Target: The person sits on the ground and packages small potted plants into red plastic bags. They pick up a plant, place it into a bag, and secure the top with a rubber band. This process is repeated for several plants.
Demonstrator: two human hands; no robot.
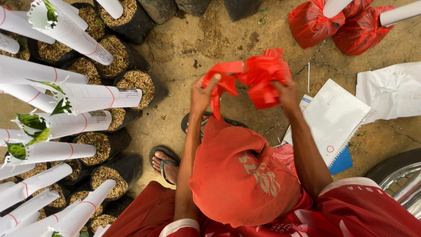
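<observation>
Both hands are raised over bare earth and work one red plastic bag (258, 79). The left hand (202, 94) is closed on the bag's left part, thumb up, with a strip of the plastic hanging down beside it. The right hand (286, 90) is closed on the bag's right part, fingers folded into the crumpled plastic. The bag is held clear of the ground, stretched between the two hands.

A red cloth hood (239, 175) fills the lower centre, below the forearms. A foot in a sandal (164, 163) rests on the soil at lower left.

To the left stand rows of black seedling bags (138, 85) filled with husk-like material, each bearing a white paper sleeve (98, 97) with a red band; green leaves (28, 125) show at some sleeve mouths.

At upper right two filled, tied red bags (337, 24) lie on the ground, well apart from the hands. A spiral notebook (335, 116) lies to the right of the right forearm, with white sheets (390, 90) beyond it. A curved metal rim (401, 182) shows at the lower right edge.
</observation>
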